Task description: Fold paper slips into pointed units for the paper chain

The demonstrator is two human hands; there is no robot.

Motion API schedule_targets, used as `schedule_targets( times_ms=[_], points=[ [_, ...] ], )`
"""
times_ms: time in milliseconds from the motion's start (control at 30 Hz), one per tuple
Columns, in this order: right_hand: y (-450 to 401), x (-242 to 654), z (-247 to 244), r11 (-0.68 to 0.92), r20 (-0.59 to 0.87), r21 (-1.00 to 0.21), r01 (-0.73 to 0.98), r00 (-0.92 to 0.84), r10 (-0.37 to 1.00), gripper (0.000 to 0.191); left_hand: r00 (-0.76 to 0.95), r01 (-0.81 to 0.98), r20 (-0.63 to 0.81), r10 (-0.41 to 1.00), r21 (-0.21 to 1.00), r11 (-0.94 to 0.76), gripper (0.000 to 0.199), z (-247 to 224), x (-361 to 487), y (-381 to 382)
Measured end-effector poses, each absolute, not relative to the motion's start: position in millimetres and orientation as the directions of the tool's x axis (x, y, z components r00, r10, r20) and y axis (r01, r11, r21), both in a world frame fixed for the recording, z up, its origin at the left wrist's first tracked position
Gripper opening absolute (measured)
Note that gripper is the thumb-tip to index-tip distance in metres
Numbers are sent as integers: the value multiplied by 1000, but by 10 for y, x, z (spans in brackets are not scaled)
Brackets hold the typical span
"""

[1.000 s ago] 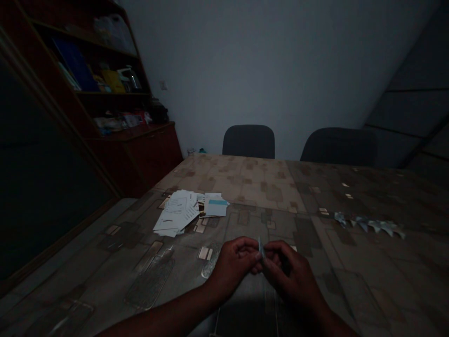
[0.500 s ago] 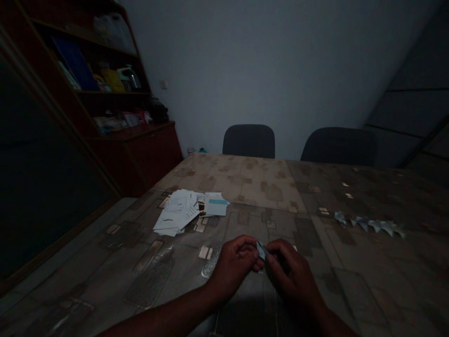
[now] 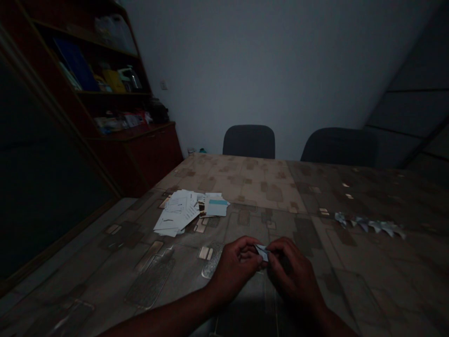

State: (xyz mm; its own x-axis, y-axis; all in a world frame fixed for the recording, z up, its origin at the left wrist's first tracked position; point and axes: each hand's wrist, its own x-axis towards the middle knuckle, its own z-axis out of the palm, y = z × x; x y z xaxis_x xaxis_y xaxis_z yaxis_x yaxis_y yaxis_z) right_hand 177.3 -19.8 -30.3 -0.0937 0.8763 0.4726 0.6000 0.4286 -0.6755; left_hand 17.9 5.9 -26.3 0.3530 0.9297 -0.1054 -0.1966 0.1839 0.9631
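Between my two hands is a small folded piece of paper (image 3: 262, 252), pale and creased, held just above the near part of the table. My left hand (image 3: 236, 262) pinches its left side between thumb and fingers. On the right side, my right hand (image 3: 291, 267) grips the paper with thumb and forefinger. Part of the paper is hidden behind my fingertips. Off to the right lies a row of several folded paper pieces (image 3: 372, 225). Loose printed paper sheets (image 3: 178, 211) lie in a pile to the left, with a smaller stack of paper (image 3: 215, 206) beside them.
A patterned cloth covers the table (image 3: 242, 173). Two dark chairs, one in the middle (image 3: 249, 140) and one at the right (image 3: 338, 145), stand at its far side. A wooden cabinet (image 3: 150, 150) with filled shelves is at the left, against the pale wall.
The folded paper has turned between my fingers and shows a wider, more spread face. My hands have shifted only slightly; the papers on the table stay put.
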Motion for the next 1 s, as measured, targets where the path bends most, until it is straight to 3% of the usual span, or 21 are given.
schedule_targets(
  times_ms=[167, 300, 567, 867, 1000],
  points=[
    [-184, 1787, -306, 512, 539, -597, 618, -164, 826, 9, 312, -147, -57, 948, 983, 108, 28, -219, 155, 58],
    [-181, 1782, -301, 557, 583, -565, 609, -183, 792, 12, 315, -85, -3, 949, 996, 32, 15, -184, 133, 74],
    [-178, 1780, -347, 569, 613, -531, 628, -179, 770, 16, 310, -92, -4, 951, 995, 34, 9, -275, 143, 99],
    [-190, 1769, -336, 536, 589, -569, 623, -146, 795, 13, 290, -15, 22, 957, 1000, -18, 10, -173, 111, 88],
    [-191, 1761, -347, 465, 527, -630, 622, -97, 844, 7, 290, -95, 12, 957, 995, 16, 11, -178, 104, 107]
  ],
)
